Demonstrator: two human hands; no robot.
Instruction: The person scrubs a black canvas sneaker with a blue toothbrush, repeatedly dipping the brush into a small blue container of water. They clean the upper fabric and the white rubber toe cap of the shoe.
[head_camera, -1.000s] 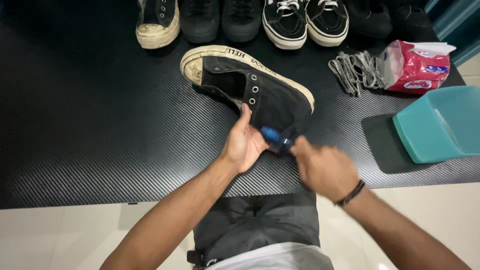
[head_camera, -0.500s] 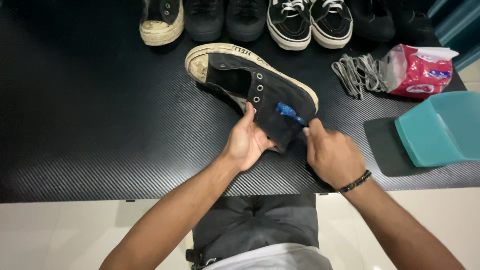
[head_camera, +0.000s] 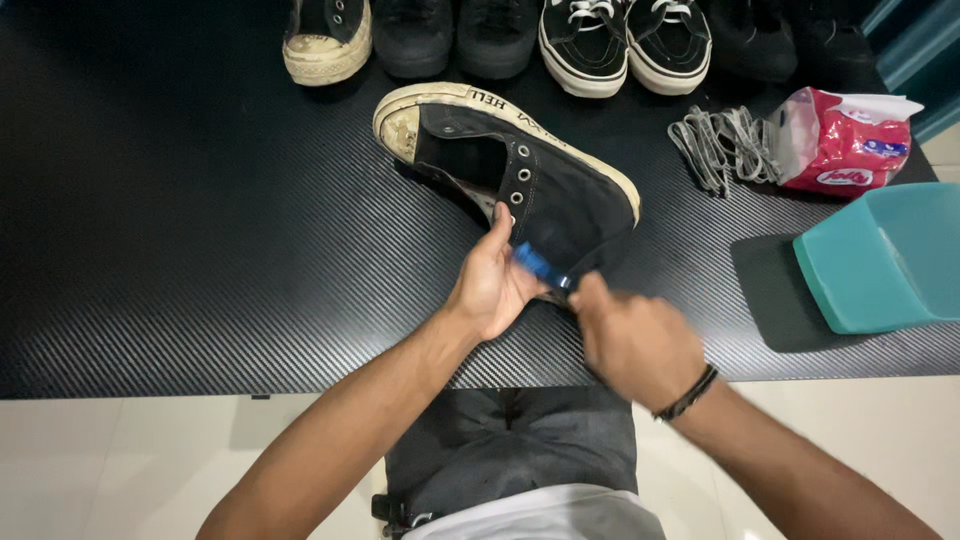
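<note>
Black woven surface (head_camera: 180, 250); black high-top sneaker (head_camera: 540, 180) lying on its side at centre, toe far-left; teal tub (head_camera: 880, 260) right; left hand (head_camera: 490, 285) with fingers clasped on sneaker's near edge; right hand (head_camera: 635, 340) with fingers pinched on small blue brush (head_camera: 540, 265) against the canvas.

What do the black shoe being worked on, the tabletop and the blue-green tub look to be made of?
Black shoe: seemingly matte canvas with metal eyelets and a scuffed off-white rubber sole. Tabletop: black, with a fine carbon-fibre-style weave, possibly only a printed surface. Tub: smooth, translucent teal, probably plastic.
</note>
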